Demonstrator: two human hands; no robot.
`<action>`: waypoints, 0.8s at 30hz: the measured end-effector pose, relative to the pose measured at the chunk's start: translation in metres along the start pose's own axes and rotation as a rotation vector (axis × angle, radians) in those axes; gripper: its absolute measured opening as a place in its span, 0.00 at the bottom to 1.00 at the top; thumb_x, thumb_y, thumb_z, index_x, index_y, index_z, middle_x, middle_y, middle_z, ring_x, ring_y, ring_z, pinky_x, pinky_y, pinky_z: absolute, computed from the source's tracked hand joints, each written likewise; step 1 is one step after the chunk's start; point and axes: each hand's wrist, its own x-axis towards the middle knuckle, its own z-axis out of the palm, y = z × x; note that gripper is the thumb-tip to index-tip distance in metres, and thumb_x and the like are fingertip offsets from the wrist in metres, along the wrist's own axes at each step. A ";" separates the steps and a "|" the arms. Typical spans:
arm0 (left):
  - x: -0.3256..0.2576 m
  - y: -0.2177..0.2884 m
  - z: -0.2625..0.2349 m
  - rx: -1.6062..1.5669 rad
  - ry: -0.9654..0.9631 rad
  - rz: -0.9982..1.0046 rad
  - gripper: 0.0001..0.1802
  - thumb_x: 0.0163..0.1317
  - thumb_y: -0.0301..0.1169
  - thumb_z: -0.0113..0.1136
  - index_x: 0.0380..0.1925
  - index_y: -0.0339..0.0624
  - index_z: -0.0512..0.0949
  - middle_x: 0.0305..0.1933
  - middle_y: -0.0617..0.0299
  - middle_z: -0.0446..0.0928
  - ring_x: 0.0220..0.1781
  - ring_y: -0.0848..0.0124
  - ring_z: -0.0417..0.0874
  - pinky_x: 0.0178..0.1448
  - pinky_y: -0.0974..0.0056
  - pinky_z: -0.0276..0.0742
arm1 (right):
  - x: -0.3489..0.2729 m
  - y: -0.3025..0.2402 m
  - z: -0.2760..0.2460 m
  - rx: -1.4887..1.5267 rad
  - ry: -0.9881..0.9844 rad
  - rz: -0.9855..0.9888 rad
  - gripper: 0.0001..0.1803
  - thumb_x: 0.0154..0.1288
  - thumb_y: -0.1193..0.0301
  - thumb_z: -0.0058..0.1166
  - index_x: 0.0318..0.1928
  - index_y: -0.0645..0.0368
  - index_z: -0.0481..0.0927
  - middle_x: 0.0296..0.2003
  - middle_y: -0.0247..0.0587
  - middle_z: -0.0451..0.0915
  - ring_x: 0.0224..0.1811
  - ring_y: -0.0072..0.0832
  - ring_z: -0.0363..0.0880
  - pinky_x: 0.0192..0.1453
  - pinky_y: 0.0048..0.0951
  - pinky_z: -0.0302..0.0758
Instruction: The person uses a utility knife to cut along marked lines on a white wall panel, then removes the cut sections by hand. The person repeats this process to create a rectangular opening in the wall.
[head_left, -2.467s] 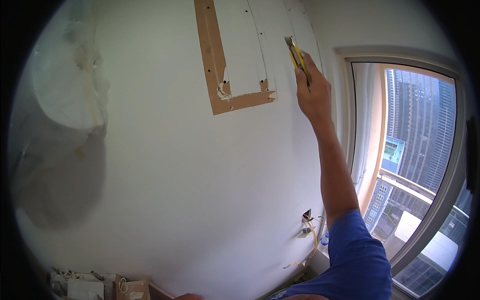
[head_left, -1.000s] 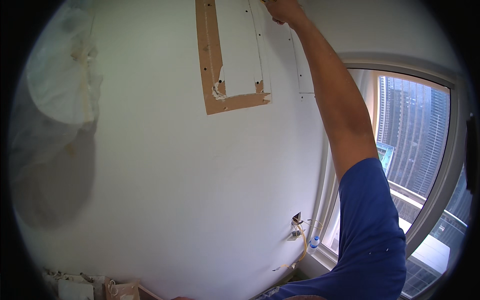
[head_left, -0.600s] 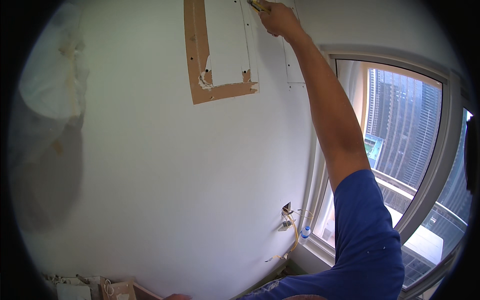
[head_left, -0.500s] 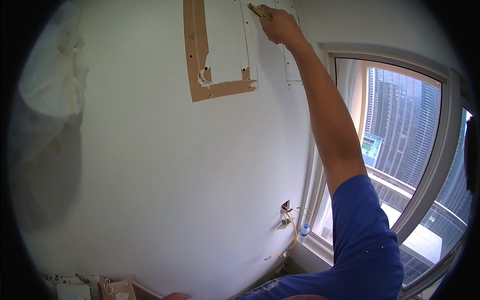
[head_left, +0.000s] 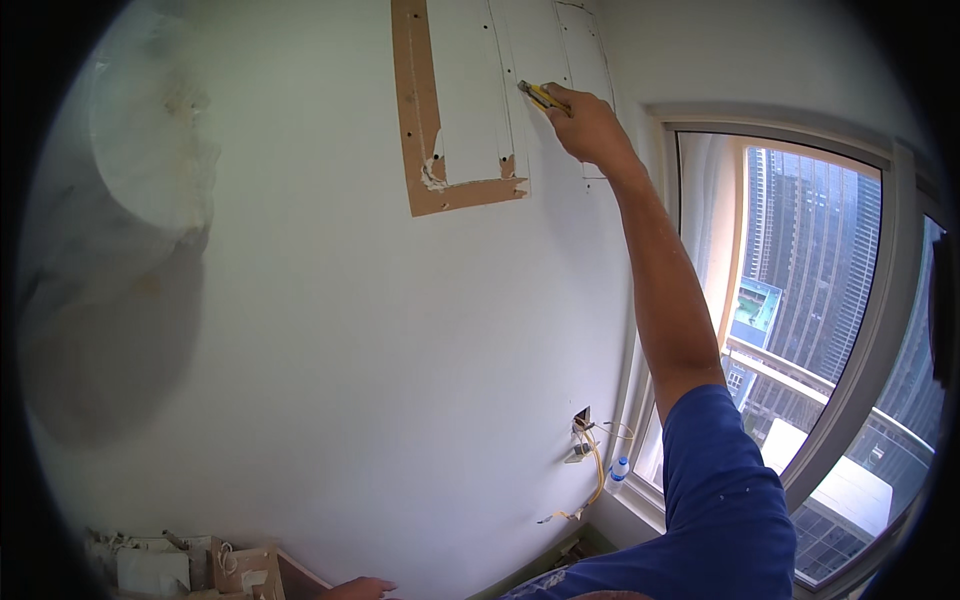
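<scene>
Head view. R hand (head_left: 588, 128) raised at upper wall; fingers closed round handle of yellow-and-black slim utility knife (head_left: 546, 98). Knife head points up-left, at or near the smooth white painted wall (head_left: 380, 330), just right of a thin dark vertical line (head_left: 507, 110); blade contact w/ surface can't be confirmed. L hand (head_left: 362, 588) low at bottom edge, partly cut off, near the brown open box of scraps (head_left: 243, 568); its grip can't be told.

Progress, as judged: partial. Done: brown L-shaped bare strip (head_left: 418, 120) exposed, upright leg running out of frame at top, foot ending ragged at R. White flaky residue (head_left: 432, 176) remains at inside corner. One small brown patch (head_left: 507, 166) bared above the foot, at lower end of the vertical line.

Outstanding, by appearance: area R of strip is white-faced w/ lines and dark dots only, incl. narrow dark-outlined rectangle (head_left: 583, 50) nr window (head_left: 800, 260); no brown shows there. Approx. one side and part of bottom cleared; remainder marked or scored, which of the two n/c. Upper extent out of view, so total % not assessable.
</scene>
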 end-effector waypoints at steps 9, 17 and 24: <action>0.009 -0.011 -0.003 0.078 -0.047 0.035 0.41 0.70 0.58 0.61 0.69 0.35 0.75 0.71 0.41 0.76 0.73 0.47 0.76 0.77 0.51 0.70 | 0.173 0.002 0.018 -0.183 0.823 -0.590 0.23 0.79 0.68 0.42 0.67 0.62 0.78 0.51 0.64 0.86 0.42 0.52 0.90 0.45 0.46 0.87; 0.034 -0.046 0.014 0.099 -0.133 0.017 0.48 0.71 0.68 0.53 0.74 0.38 0.70 0.68 0.40 0.79 0.68 0.46 0.80 0.74 0.53 0.72 | 0.179 -0.087 0.009 0.276 0.312 -0.116 0.24 0.78 0.70 0.42 0.69 0.59 0.76 0.54 0.63 0.85 0.51 0.56 0.87 0.59 0.49 0.84; 0.033 -0.040 0.008 0.081 -0.149 0.006 0.48 0.71 0.68 0.53 0.74 0.39 0.70 0.68 0.40 0.79 0.69 0.46 0.79 0.75 0.53 0.71 | 0.211 -0.070 0.028 0.189 0.382 -0.135 0.21 0.77 0.71 0.41 0.64 0.55 0.79 0.50 0.62 0.86 0.51 0.56 0.87 0.59 0.51 0.83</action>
